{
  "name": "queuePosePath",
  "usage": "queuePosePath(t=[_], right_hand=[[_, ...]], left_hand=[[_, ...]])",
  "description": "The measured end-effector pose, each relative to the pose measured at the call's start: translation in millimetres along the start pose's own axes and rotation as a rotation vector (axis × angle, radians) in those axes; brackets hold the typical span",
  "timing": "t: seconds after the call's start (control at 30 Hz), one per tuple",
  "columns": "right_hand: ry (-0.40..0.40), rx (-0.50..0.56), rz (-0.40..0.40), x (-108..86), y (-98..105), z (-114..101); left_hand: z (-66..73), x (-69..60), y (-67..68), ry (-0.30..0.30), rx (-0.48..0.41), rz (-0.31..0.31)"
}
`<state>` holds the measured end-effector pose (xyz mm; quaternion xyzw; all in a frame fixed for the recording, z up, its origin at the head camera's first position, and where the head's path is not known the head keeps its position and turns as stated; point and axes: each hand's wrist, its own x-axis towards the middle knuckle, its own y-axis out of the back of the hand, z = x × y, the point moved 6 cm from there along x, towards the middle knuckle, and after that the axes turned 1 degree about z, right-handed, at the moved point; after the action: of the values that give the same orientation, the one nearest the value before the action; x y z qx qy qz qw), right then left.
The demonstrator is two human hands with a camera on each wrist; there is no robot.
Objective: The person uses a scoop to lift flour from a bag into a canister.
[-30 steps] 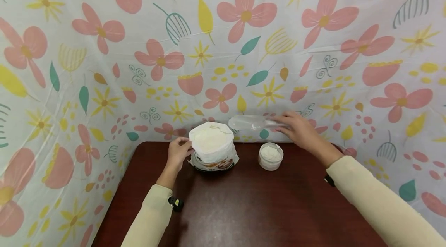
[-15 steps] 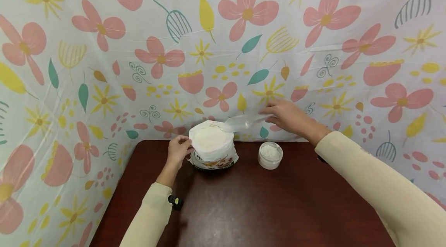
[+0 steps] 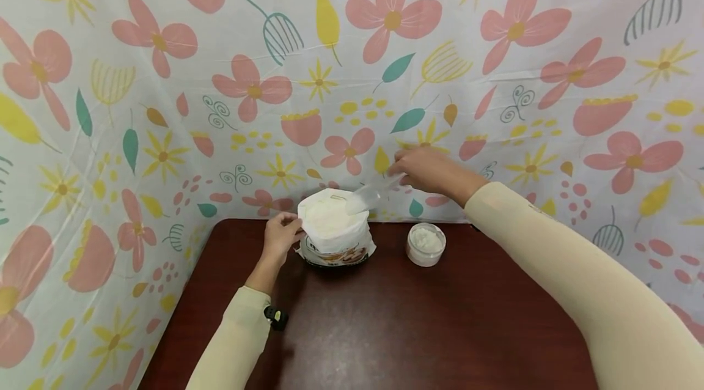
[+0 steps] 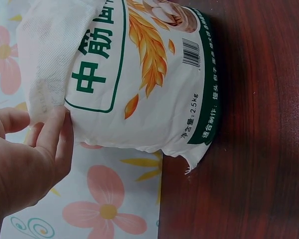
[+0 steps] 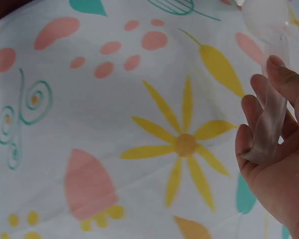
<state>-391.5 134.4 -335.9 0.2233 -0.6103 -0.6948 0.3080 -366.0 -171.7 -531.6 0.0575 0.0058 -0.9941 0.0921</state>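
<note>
An open bag of flour [image 3: 335, 250] stands near the table's back edge, its white rim folded outward and pale flour [image 3: 329, 219] showing inside. My left hand [image 3: 279, 236] pinches the folded rim at the bag's left side; the left wrist view shows thumb and fingers on the white cloth [image 4: 50, 74]. A clear plastic scoop [image 3: 364, 198] is in my right hand [image 3: 426, 169], thumb and fingers curled round its handle [image 5: 270, 119]. The scoop's tip reaches down over the bag's right rim, at the flour; whether it sits in the flour is hard to tell.
A round clear tub [image 3: 426, 244] with white powder in it stands to the right of the bag, below my right forearm. The dark red table [image 3: 379, 323] ends at the back against a flower-printed cloth [image 3: 352, 72].
My right hand has moved left and up with the scoop, which now tilts down, its tip over the flour. My left hand has stayed on the bag's rim.
</note>
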Motion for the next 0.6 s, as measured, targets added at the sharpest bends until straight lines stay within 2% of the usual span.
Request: queuePosePath(t=[0.13,0.3,0.43,0.6], right_hand=[[0.054,-0.078,-0.024,12.8,6.2,-12.2],[0.122,-0.159,-0.024,20.1,12.9,-26.4],[0.122,-0.182,-0.071,25.1,12.7,-31.8],[0.083,-0.191,-0.18,33.5,12.2,-36.5]], left_hand=[[0.2,-0.9,1.3,0.001,0.006,0.002],[2.4,-2.9,0.8,-0.002,0.018,0.0],[4.4,-3.0,0.6,-0.004,0.017,0.005],[4.0,-2.2,0.4,-0.002,0.015,0.008]])
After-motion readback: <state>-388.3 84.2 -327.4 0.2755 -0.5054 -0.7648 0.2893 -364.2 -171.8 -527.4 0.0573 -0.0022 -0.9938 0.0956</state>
